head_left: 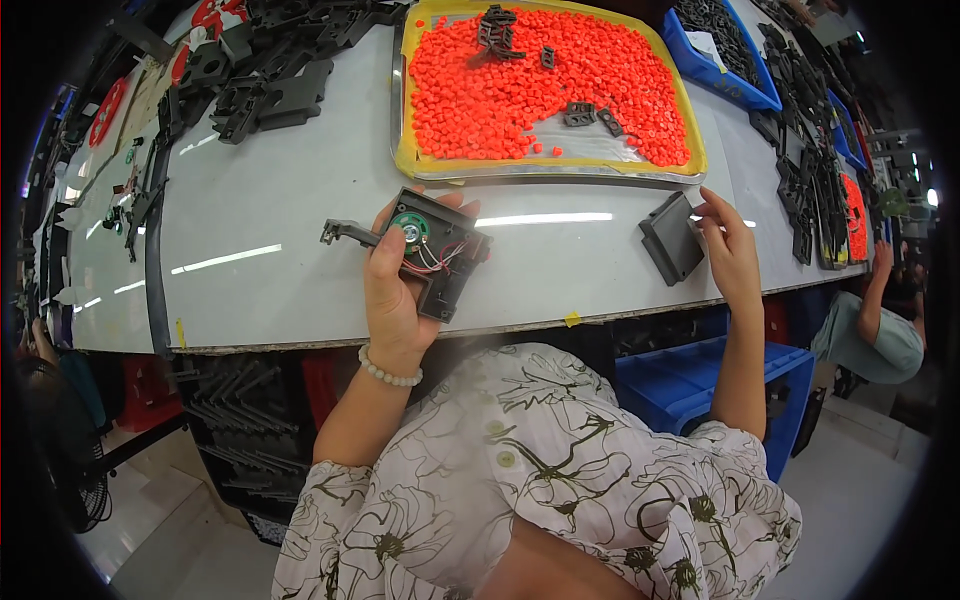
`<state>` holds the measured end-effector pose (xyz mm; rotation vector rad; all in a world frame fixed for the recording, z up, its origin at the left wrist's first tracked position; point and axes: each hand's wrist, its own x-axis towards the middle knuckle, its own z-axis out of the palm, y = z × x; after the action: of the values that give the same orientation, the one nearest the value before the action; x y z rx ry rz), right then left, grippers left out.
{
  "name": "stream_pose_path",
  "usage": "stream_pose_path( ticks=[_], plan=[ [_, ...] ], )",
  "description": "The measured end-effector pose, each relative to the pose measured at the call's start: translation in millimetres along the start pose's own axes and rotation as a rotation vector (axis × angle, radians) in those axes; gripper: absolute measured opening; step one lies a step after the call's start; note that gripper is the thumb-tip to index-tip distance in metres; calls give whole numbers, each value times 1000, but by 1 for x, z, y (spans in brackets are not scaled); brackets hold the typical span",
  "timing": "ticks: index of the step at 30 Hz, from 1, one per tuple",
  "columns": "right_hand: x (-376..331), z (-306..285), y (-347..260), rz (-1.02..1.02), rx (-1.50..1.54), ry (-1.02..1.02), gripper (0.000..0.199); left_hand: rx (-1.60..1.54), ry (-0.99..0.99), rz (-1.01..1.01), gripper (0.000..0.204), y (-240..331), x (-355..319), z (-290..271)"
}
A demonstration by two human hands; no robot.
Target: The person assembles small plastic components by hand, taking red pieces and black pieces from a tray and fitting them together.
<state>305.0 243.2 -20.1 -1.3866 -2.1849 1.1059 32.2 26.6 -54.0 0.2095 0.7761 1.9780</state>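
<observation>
My left hand (388,290) grips an open black plastic housing (440,297) above the near part of the table. Inside it sits a round green-rimmed speaker (411,231), with my thumb on its edge, and thin red and white wires (432,262) run beside it. A narrow black arm (348,233) sticks out from the housing's left side. On the right, my right hand (733,250) has its fingertips pinched at the upper right edge of a flat black plastic cover (673,240). Whether the cover rests on the table or is slightly raised, I cannot tell.
A yellow-edged metal tray (402,120) of small orange-red pieces, with several black parts among them, stands beyond my hands. Black plastic parts (270,100) are piled at the far left, more (797,190) at the right. A blue bin (745,92) stands behind.
</observation>
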Motion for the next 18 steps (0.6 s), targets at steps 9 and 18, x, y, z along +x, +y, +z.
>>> stream_pose_path(
  ticks=[9, 18],
  plan=[
    [-29, 36, -45, -283, -558, 137, 58, 53, -2, 13, 61, -1, 1, 3],
    [-18, 18, -52, -380, -415, -57, 47, 34, -6, 69, 48, -3, 0, 0]
  ],
)
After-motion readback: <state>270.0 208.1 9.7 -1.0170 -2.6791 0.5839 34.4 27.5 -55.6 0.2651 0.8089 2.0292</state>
